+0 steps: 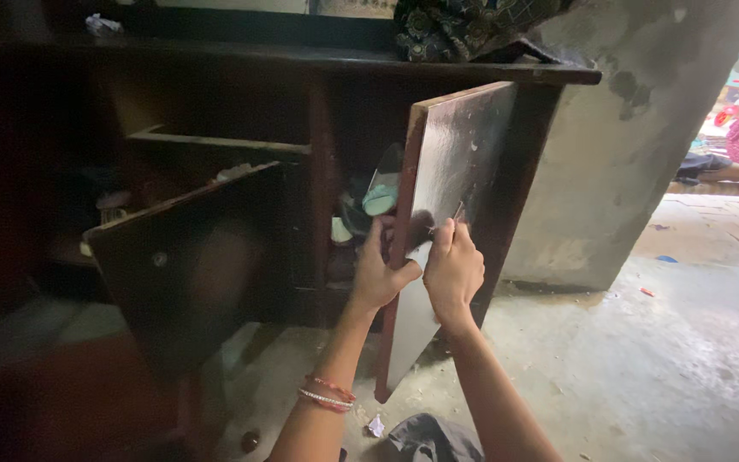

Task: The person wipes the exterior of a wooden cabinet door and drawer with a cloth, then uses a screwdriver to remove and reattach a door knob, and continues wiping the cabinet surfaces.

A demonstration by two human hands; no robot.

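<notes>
both forearms rise from bottom centre of frame. left hand (378,272) curled, fingers closed in a grip; right hand (452,269) beside it, fingers pinched together.

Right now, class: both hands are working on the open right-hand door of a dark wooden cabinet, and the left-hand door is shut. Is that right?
Not quite. The head view shows the left-hand door open too, swung outward. The rest stands: the left hand grips the edge of the right-hand door of the dark wooden cabinet, and the right hand presses on its face.
</notes>
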